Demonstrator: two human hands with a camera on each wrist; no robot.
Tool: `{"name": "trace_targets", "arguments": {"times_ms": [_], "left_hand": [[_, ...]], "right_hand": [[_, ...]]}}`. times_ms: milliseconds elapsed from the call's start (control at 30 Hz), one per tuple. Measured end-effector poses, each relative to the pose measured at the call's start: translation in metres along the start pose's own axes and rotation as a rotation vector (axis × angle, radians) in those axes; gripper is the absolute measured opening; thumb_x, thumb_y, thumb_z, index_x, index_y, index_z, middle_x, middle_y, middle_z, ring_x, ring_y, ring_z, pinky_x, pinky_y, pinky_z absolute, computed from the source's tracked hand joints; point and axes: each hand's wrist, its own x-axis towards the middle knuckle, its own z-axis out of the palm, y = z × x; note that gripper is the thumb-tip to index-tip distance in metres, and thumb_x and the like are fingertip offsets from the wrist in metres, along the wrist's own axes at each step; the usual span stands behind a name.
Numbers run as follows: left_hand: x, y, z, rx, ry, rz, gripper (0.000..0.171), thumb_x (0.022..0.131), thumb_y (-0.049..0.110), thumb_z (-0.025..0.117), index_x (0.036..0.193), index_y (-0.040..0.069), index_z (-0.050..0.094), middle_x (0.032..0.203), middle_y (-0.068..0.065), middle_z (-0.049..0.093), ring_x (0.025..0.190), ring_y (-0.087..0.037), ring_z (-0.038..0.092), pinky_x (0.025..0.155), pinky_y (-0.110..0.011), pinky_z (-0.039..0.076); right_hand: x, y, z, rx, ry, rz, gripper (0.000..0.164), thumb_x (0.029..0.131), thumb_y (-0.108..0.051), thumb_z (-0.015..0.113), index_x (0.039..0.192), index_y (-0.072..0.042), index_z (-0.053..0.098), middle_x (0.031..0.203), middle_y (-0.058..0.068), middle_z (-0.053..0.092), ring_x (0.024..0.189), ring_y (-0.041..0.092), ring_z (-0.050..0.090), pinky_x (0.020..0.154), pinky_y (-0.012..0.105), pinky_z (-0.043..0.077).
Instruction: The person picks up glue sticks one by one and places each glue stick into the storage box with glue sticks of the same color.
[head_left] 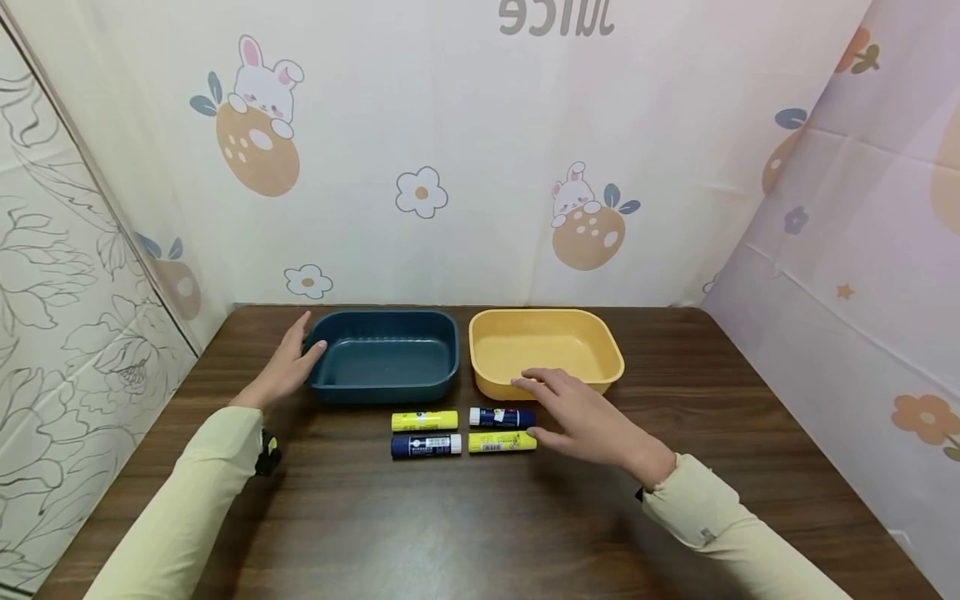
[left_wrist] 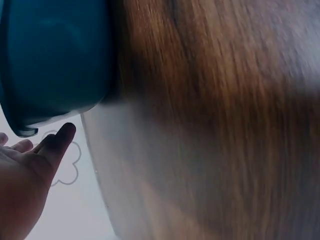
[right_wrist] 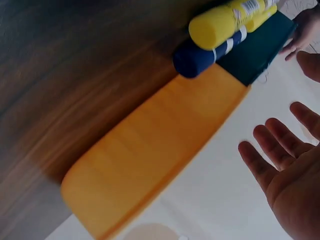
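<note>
My left hand (head_left: 288, 365) is at the left end of a dark teal basin (head_left: 382, 395), thumb near its rim. I cannot tell whether it touches. My right hand (head_left: 588, 419) hovers with spread fingers by the front of a yellow basin (head_left: 491, 383), holding nothing. Its thumb is near the right pair of glue sticks, a navy one (head_left: 504, 417) with a white cap and a yellow one (head_left: 498, 442) in front. The left pair has a yellow glue stick (head_left: 424, 421) behind a navy one (head_left: 420, 447). All of them lie flat before the basins.
The two basins stand side by side near the back edge of the brown wooden table (head_left: 420, 525), with a narrow gap between them. Behind the table hangs a white curtain (head_left: 480, 242) with rabbit and flower prints. Patterned walls close in on both sides.
</note>
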Motion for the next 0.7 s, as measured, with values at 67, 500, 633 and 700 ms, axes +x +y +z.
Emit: {"name": "trace_targets", "arguments": {"times_ms": [67,500,633,700], "left_hand": [[0.002,-0.001,0.001,-0.001,0.005,-0.002,0.068,0.104,0.028,0.035,0.151,0.004,-0.007,0.154,-0.029,-0.003,0.138,-0.048,0.006,0.107,-0.063,0.012],[0.004,-0.008,0.005,-0.02,0.015,-0.065,0.067,0.104,0.027,0.034,0.15,-0.003,-0.005,0.151,-0.033,0.008,0.138,-0.049,0.011,0.107,-0.063,0.014],[0.005,-0.009,0.005,-0.031,0.007,-0.1,0.065,0.104,0.026,0.035,0.15,-0.004,0.001,0.151,-0.032,0.01,0.137,-0.048,0.014,0.106,-0.062,0.017],[0.004,-0.01,0.005,-0.039,0.004,-0.114,0.064,0.104,0.027,0.034,0.15,-0.004,0.002,0.151,-0.032,0.01,0.137,-0.048,0.015,0.106,-0.062,0.019]], "right_hand": [[0.002,-0.002,0.005,0.015,-0.011,-0.023,0.058,0.082,-0.024,0.073,0.133,-0.007,0.051,0.128,0.01,0.051,0.113,0.02,0.049,0.095,0.038,0.043],[0.009,-0.01,0.035,0.003,-0.089,-0.052,0.043,0.079,-0.021,0.077,0.118,-0.008,0.062,0.105,0.001,0.054,0.09,0.01,0.05,0.077,0.028,0.05],[0.009,-0.013,0.04,-0.013,-0.116,-0.033,0.044,0.08,-0.021,0.077,0.119,-0.008,0.062,0.105,0.002,0.054,0.09,0.012,0.049,0.078,0.029,0.05],[0.008,-0.015,0.041,-0.018,-0.125,-0.023,0.044,0.081,-0.021,0.077,0.119,-0.007,0.062,0.104,0.003,0.054,0.09,0.013,0.049,0.078,0.029,0.05]]}}
